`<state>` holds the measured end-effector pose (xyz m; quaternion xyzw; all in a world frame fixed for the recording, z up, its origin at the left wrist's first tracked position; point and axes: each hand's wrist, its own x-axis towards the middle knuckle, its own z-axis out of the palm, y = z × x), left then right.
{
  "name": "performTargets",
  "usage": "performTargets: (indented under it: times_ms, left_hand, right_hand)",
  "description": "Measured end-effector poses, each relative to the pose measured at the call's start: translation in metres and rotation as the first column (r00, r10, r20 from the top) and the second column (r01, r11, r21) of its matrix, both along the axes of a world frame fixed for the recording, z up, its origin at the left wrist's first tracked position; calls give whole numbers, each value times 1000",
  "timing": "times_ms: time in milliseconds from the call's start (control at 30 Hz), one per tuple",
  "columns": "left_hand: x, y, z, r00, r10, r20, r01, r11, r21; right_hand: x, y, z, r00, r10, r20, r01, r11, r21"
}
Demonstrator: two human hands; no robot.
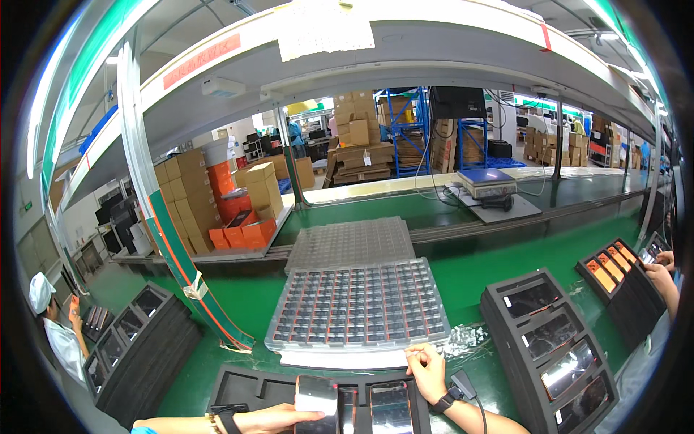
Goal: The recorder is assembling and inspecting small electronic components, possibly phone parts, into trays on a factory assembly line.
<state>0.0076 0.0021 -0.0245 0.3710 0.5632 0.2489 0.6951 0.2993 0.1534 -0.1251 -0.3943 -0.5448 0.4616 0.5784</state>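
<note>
Holding: the left hand (276,417) is closed around a phone (316,395), thumb across its face, over the near foam tray (241,388).
Right hand: this right hand (429,374) has its fingertips drawn together by the near edge of the compartment tray (273,338); whether its grip pinches anything small, I cannot tell.
Near foam tray: one phone (391,409) lies in plain view toward the right side, another (348,411) is partly hidden beside the held one, and the wells at left look bare.
Compartment tray: most cells seem filled with small dark pieces edged in orange, so that supply looks barely used; a second translucent tray (350,241) sits just behind.
Scatter: small clear bits (466,338) lie on the green counter (463,278) beside the compartment tray, perhaps waste from finished pieces.
Done: hard to judge; phones fill the top of the right foam stack (549,340) and the left foam stack (124,347), but nothing marks either as handled or waiting.
Left: the held phone appears mid-step, being out of any well, and both phones in the near tray may or may not be finished.
</note>
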Motion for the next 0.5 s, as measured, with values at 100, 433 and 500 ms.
performTargets:
  times_ms: [100, 433, 500]
  left_hand:
    - [29, 15, 22, 999, -49, -7, 48, 992, -115]
    - [45, 23, -6, 985, 66, 158, -50, 993, -103]
    - [52, 26, 5, 968, 74, 239, -60, 996, -64]
  right_hand:
    - [2, 0, -2, 998, -21, 57, 22, 1000, -13]
    - [3, 0, 2, 997, 4, 71, -4, 1000, -11]
    - [1, -1, 4, 997, 3, 73, -1, 1000, -26]
